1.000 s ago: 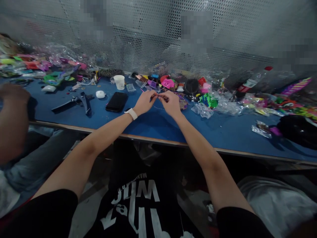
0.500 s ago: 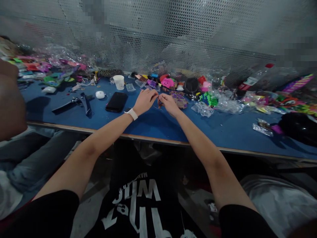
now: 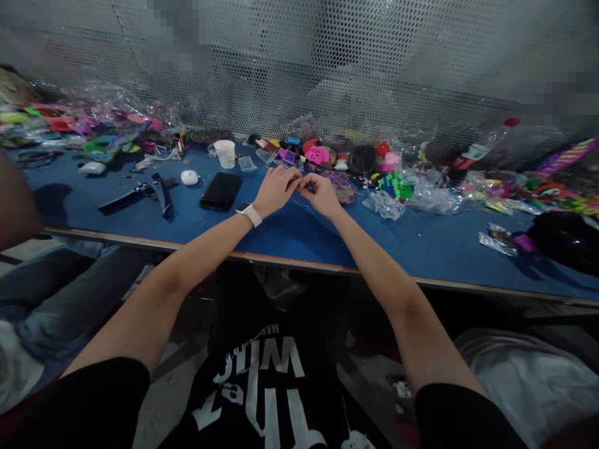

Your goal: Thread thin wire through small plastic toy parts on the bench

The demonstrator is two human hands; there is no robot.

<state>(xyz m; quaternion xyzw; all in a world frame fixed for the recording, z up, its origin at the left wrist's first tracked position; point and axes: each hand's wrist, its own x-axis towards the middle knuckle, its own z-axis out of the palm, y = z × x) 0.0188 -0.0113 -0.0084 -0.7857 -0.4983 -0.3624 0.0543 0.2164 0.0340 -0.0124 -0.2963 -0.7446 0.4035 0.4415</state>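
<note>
My left hand (image 3: pixel 277 191) and my right hand (image 3: pixel 321 193) meet above the blue table, fingertips pinched close together. Whatever lies between them is too small and too covered by the fingers to make out. A thin pale thread (image 3: pixel 305 204) trails just below the fingertips. Behind my right hand lies a brown and purple patterned piece (image 3: pixel 345 186), partly hidden by that hand. On my left wrist is a watch with a white strap (image 3: pixel 253 214).
Left of my hands are a black phone (image 3: pixel 221 191), a white paper cup (image 3: pixel 225 154), a white earbud case (image 3: pixel 189 178) and a dark strap-like tool (image 3: pixel 163 196). Colourful bits, plastic wrap (image 3: pixel 435 196) and a bottle (image 3: pixel 477 152) line the back. Another person's arm (image 3: pixel 16 202) is at far left.
My right fingers have shifted slightly and look more curled. The brown bit that showed beneath them is now out of sight. The other person's arm has drawn back to the left.
</note>
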